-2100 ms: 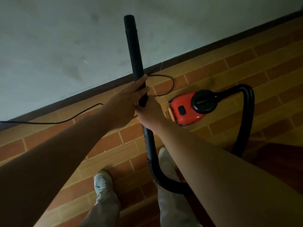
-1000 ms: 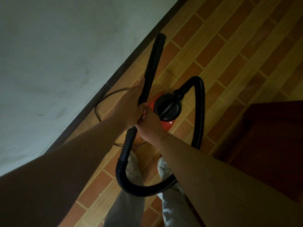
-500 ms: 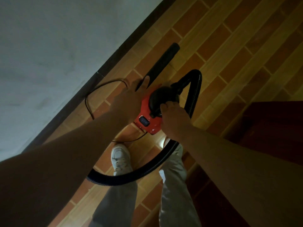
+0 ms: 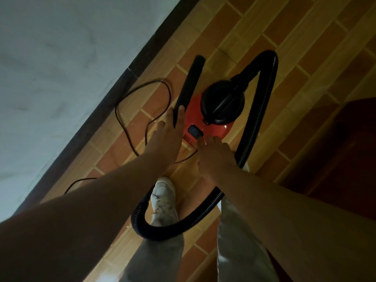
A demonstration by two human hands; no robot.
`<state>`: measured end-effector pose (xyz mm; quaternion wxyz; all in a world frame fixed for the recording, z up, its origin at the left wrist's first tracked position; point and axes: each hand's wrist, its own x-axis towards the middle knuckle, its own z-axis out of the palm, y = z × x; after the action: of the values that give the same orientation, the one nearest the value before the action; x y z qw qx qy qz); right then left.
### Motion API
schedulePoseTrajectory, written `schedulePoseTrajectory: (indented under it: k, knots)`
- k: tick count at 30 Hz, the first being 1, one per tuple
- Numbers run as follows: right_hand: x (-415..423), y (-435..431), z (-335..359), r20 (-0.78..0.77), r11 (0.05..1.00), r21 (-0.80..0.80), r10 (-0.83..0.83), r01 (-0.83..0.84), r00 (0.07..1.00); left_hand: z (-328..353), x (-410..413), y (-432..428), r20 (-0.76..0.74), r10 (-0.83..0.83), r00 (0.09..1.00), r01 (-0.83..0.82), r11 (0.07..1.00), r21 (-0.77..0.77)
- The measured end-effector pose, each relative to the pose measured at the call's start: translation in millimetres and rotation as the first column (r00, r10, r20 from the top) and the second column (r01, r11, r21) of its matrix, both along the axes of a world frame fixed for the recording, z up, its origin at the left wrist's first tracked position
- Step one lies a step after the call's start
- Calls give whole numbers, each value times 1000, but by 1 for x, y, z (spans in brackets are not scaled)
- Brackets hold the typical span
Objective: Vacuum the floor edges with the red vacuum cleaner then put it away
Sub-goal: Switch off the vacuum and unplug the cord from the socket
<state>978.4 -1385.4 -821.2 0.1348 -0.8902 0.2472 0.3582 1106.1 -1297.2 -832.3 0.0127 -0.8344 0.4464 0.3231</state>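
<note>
Because the work follows the grey wall (image 4: 61,58), the red vacuum cleaner (image 4: 217,129) sits on the brick-patterned floor (image 4: 305,37) near the dark baseboard (image 4: 114,94), directly below the person bending over it. Its ribbed hose (image 4: 262,94) loops wide around the feet, likely giving slack, and the power cord (image 4: 169,93) curls loose beside the baseboard. The left hand (image 4: 165,137) holds the rigid wand (image 4: 190,82) by its lower end, fingers stretched along it and closed on either side, keeping it off the floor. The right hand (image 4: 215,155) is released and carries nothing, its fingertips (image 4: 201,141) just beside the rocker switch (image 4: 195,132), probably to toggle power
</note>
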Motion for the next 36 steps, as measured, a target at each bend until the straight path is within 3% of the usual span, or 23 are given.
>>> schedulePoseTrajectory:
  k: [6, 16, 36]
  knots:
    - [0, 20, -28, -24, 995, -93, 42, -44, 999, -26, -8, 17, 78, -93, 993, 92, 996, 21]
    - [13, 9, -60, -154, 967, -207, 114, -145, 982, -51, -10, 24, 80, -44, 996, 46, 999, -20]
    - [21, 1, -59, -212, 979, -77, 171, -191, 962, -57, -10, 22, 21, -34, 999, 33, 999, 8]
